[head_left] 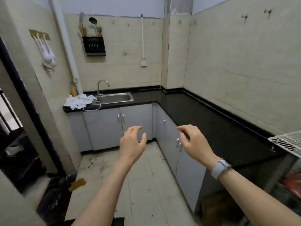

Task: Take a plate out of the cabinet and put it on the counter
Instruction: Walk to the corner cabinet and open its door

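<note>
Grey base cabinets (105, 128) run under an L-shaped black counter (203, 115), and all their doors are shut. No plate is visible. My left hand (132, 145) is held out in mid-air over the floor, fingers spread and curled, holding nothing. My right hand (193, 141), with a pale watch on its wrist, hovers in front of the right-hand cabinet doors (169, 137), close to their handles (179, 144), fingers apart and empty.
A steel sink (115, 97) with a tap sits at the back left, with a crumpled white cloth (78, 101) beside it. A white wire rack (288, 142) rests on the counter's near right end. Dark bags (53, 198) lie on the tiled floor at left.
</note>
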`<state>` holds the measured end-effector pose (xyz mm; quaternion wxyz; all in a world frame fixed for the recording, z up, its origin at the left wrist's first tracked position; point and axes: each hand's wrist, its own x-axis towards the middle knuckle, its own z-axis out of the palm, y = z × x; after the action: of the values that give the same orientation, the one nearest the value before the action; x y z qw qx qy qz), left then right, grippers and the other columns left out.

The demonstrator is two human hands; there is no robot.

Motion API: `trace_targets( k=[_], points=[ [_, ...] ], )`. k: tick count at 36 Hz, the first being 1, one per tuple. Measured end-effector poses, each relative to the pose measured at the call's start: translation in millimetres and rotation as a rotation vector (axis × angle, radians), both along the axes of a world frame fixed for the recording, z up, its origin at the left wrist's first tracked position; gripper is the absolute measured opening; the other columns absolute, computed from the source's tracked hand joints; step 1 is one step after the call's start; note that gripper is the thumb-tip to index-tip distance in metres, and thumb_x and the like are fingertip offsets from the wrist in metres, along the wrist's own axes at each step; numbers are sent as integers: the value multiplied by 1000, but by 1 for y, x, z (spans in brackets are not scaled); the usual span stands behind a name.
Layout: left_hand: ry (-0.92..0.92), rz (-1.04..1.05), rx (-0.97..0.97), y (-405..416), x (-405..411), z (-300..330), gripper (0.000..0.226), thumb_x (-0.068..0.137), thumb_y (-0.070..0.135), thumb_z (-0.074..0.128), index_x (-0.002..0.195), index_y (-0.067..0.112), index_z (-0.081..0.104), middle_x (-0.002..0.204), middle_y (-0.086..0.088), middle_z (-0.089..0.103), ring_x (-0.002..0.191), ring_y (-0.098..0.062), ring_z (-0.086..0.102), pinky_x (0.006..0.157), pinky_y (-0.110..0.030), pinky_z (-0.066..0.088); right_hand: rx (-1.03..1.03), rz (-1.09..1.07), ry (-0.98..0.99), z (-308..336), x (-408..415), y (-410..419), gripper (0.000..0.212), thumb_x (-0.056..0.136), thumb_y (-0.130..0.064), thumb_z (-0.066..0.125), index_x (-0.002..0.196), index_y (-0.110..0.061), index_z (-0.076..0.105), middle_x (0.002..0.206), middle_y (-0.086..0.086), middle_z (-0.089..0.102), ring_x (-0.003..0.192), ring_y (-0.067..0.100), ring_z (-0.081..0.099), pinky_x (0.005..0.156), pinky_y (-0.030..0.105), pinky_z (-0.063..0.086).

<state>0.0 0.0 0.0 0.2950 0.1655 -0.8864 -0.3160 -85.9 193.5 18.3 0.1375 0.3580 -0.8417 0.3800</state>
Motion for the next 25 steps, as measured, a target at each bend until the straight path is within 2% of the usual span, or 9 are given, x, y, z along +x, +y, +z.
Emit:
trace_targets(
  k=[2,7,11,18,25],
  points=[
    [-24,27,99,6,1,-27,34,88,26,51,120,13,54,127,-6,56,121,-19,49,104,-35,37,34,-2,-128,-25,-2,4,26,87,-10,48,112,-9,56,114,11,61,111,23,52,96,28,37],
    [-159,39,193,12,11,-95,34,90,27,50,121,15,53,126,-4,57,121,-18,48,97,-23,31,173,10,-361,-100,0,11,29,90,-11,44,118,-11,52,123,10,57,115,21,51,93,22,33],
    [-244,51,264,1,2,-135,35,91,26,48,124,14,51,129,-5,55,123,-18,46,100,-26,31,248,50,-486,-138,-7,5,31,92,-13,40,122,-11,49,127,9,55,119,19,48,96,24,34],
    [-359,73,318,-49,-48,-181,37,91,25,47,127,13,48,131,-6,54,121,-19,48,101,-30,36,249,7,-588,-179,-58,-40,31,92,-13,40,121,-12,50,126,7,56,117,18,49,95,22,34],
    [-427,69,316,-134,-123,-191,37,91,26,46,127,14,48,131,-5,56,121,-19,50,101,-33,38,226,-27,-624,-189,-146,-123,28,91,-9,43,116,-9,55,121,11,60,106,15,53,91,23,36]
  ],
)
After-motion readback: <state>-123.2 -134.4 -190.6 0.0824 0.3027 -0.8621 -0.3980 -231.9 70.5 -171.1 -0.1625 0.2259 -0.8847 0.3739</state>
